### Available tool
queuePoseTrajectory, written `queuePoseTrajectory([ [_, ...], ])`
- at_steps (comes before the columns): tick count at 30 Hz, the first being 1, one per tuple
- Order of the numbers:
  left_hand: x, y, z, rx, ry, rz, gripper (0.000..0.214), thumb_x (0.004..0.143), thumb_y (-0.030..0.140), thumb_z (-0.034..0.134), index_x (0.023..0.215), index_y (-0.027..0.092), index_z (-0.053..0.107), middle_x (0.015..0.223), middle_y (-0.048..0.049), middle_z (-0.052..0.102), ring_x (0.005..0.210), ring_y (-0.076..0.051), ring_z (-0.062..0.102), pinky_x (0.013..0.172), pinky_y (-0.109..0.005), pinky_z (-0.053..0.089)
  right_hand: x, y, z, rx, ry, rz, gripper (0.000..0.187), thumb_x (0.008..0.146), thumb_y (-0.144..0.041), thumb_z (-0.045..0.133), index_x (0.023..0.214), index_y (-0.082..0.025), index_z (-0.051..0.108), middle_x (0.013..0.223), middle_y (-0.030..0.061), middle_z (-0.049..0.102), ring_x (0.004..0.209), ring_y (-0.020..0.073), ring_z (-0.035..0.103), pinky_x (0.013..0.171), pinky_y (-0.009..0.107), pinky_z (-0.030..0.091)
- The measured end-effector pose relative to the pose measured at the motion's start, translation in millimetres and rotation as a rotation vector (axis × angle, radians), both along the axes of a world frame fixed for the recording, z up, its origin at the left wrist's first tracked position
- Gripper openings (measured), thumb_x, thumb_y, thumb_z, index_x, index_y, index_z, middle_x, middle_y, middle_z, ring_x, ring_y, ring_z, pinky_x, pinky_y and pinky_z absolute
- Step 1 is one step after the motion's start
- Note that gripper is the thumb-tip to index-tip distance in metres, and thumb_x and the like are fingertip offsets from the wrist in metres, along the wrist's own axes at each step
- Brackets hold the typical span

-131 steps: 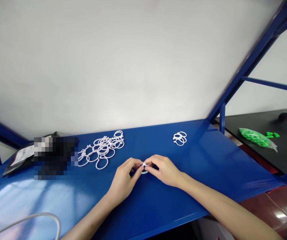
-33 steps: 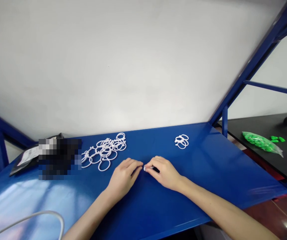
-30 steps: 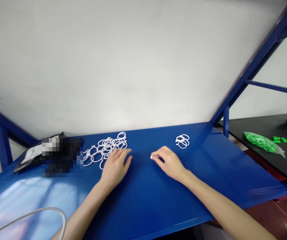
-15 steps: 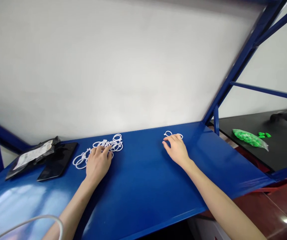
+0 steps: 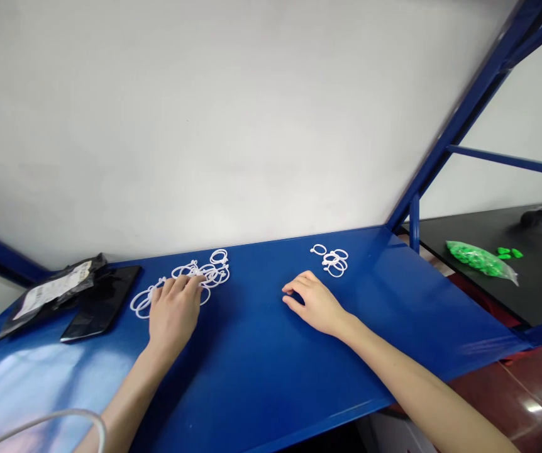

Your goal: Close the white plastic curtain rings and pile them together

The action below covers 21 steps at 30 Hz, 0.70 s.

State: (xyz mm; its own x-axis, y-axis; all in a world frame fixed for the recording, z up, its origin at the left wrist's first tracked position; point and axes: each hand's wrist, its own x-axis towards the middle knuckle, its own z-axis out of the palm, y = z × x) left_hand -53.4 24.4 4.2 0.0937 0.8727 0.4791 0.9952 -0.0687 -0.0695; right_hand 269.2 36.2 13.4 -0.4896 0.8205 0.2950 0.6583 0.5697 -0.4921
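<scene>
Thin white rings with small knobs, looking like looped plastic ties, lie in a tangled pile [image 5: 214,274] on the left of the blue shelf [image 5: 252,352]. My left hand [image 5: 175,308] rests over this pile with its fingers curled down onto the rings. Its fingertips are partly hidden, and how many rings they grip does not show. My right hand [image 5: 312,302] hovers just in front of a smaller group of white rings [image 5: 334,263]. A gap shows between its thumb and bent forefinger, with nothing visible in it.
A black plastic packet [image 5: 54,292] with a white label lies at the left, beside a flat black phone-like slab [image 5: 104,305]. A pale cable [image 5: 39,418] crosses the lower left. To the right, beyond a blue post [image 5: 459,107], a dark table holds a bag of green pieces [image 5: 481,259].
My right hand has drawn back toward me and to the left, away from the small ring group, which is now in full view. My left hand stays at the pile, its fingers closer together.
</scene>
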Motion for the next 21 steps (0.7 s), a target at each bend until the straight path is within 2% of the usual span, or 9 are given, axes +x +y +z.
queuePoseTrajectory([
  [5,5,-5,-0.3,-0.008,-0.093,-0.1,0.028,0.102,0.025,0.046,0.112,0.02,0.072,0.099,-0.0095,0.076,0.095,-0.03,0.067,0.081,-0.04,0.043,-3,-3,-1.3,-0.029,0.02,0.045,0.011,0.097,-0.025,0.068,0.105,-0.02,0.073,0.101,0.0069,0.076,0.107,0.0266,0.061,0.097,0.044,0.053],
  [8,15,-5,-2.3,-0.034,-0.33,-0.247,0.023,0.1,0.031,0.052,0.109,0.023,0.072,0.1,-0.0073,0.076,0.096,-0.028,0.068,0.085,-0.039,0.047,-5,-3,-4.3,-0.051,0.037,0.06,0.01,0.097,-0.025,0.068,0.105,-0.021,0.073,0.099,0.0064,0.076,0.106,0.0259,0.062,0.096,0.043,0.054],
  [10,26,-7,-3.1,-0.118,-0.59,-0.339,0.021,0.096,0.036,0.058,0.11,0.025,0.071,0.102,-0.0054,0.076,0.095,-0.025,0.069,0.086,-0.037,0.05,-7,-4,-5.8,-0.066,0.064,0.063,0.012,0.097,-0.024,0.067,0.108,-0.021,0.072,0.101,0.0062,0.076,0.105,0.0253,0.062,0.096,0.043,0.054],
  [15,57,-23,-0.3,-0.474,-1.161,-0.478,0.022,0.089,0.037,0.07,0.107,0.024,0.068,0.107,-0.0039,0.074,0.098,-0.022,0.07,0.091,-0.036,0.054,-17,-11,-3.9,-0.109,0.178,0.084,0.029,0.096,-0.025,0.07,0.125,-0.023,0.067,0.114,0.0057,0.074,0.108,0.0238,0.064,0.1,0.042,0.052],
  [18,70,-32,2.8,-0.625,-1.335,-0.557,0.022,0.087,0.034,0.073,0.104,0.022,0.066,0.103,-0.0034,0.073,0.095,-0.02,0.069,0.089,-0.034,0.055,-23,-15,-1.1,-0.155,0.292,0.112,0.028,0.096,-0.022,0.07,0.123,-0.024,0.068,0.112,0.0048,0.073,0.101,0.0207,0.068,0.095,0.038,0.054],
  [21,75,-36,3.9,-0.706,-1.396,-0.592,0.019,0.086,0.03,0.075,0.098,0.02,0.063,0.1,-0.003,0.072,0.092,-0.018,0.068,0.086,-0.032,0.055,-25,-17,-0.6,-0.188,0.36,0.145,0.017,0.096,-0.017,0.067,0.111,-0.023,0.072,0.102,0.0028,0.071,0.086,0.0164,0.068,0.083,0.031,0.055],
])
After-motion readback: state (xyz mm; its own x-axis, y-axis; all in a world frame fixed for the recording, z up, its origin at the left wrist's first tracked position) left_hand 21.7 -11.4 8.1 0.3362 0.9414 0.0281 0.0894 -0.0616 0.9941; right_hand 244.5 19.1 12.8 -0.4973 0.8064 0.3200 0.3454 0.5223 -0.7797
